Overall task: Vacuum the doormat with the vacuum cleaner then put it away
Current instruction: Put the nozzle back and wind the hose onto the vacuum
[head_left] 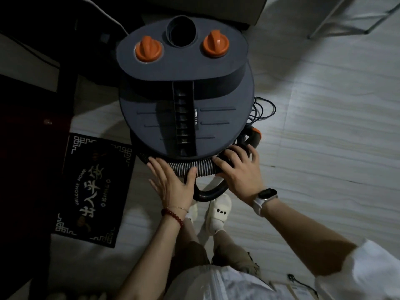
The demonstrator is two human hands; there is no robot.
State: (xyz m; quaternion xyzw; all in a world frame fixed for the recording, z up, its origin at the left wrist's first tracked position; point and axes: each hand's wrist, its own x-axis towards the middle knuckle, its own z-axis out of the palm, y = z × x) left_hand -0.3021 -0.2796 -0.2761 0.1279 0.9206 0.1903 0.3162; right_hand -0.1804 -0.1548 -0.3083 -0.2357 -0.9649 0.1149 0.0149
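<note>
A dark grey canister vacuum cleaner (184,94) with two orange knobs stands on the floor right in front of me. Its ribbed hose (201,167) wraps around the near side of the body. My left hand (171,182) lies flat with straight fingers on the hose at the front left. My right hand (238,167) rests on the hose at the front right, its fingers bent over the dark hose end. The black doormat (93,187) with gold lettering lies on the floor to the left of the vacuum cleaner.
A coiled power cord (262,109) sits at the vacuum cleaner's right side. Dark furniture (32,105) fills the left. A metal frame (350,20) stands at the back right on pale floor tiles. My feet in white slippers (216,213) are just behind the hose.
</note>
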